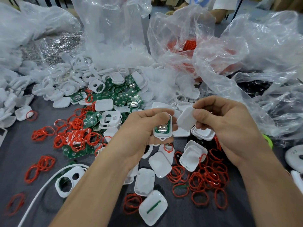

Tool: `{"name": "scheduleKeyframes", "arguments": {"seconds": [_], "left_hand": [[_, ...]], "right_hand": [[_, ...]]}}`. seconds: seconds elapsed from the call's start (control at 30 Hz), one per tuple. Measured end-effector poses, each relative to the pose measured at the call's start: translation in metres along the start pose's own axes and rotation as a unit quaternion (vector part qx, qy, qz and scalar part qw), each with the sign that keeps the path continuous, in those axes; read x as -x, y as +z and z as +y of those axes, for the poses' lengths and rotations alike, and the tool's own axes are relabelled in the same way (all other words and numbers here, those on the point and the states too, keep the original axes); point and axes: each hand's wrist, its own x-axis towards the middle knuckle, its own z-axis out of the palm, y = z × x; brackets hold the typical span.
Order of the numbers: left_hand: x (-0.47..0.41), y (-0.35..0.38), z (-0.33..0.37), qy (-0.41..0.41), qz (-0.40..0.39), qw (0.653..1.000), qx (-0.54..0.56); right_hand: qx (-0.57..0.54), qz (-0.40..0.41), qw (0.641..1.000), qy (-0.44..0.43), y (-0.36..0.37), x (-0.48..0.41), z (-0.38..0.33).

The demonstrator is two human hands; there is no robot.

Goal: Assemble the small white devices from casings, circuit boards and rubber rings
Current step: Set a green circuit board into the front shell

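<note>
A board-loaded casing [162,129] is pinched in the left hand [144,128] and a light, stiff, likely slippery cover [186,117] by its edges in the right hand [229,123], above the table.

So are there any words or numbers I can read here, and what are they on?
"22", or something like it, faint: on the round grey disc at the right edge.
Silver marks on the green boards: too small to read.
Nothing else has writing.
</note>
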Motion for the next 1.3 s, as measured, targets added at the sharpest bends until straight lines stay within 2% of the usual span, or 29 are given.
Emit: {"name": "scheduleKeyframes", "arguments": {"seconds": [0.33,1.3], "left_hand": [[-0.0016,-0.0023,0.0009,-0.023,-0.022,0.999,0.005],[-0.0022,-0.0029,0.0001,-0.023,-0.03,0.999,0.0]], "right_hand": [[-0.011,0.011,1.0,-0.001,0.0001,-0.0003,-0.0001],[-0.012,0.021,1.0,0.005,0.0013,-0.0002,0.0011]]}}
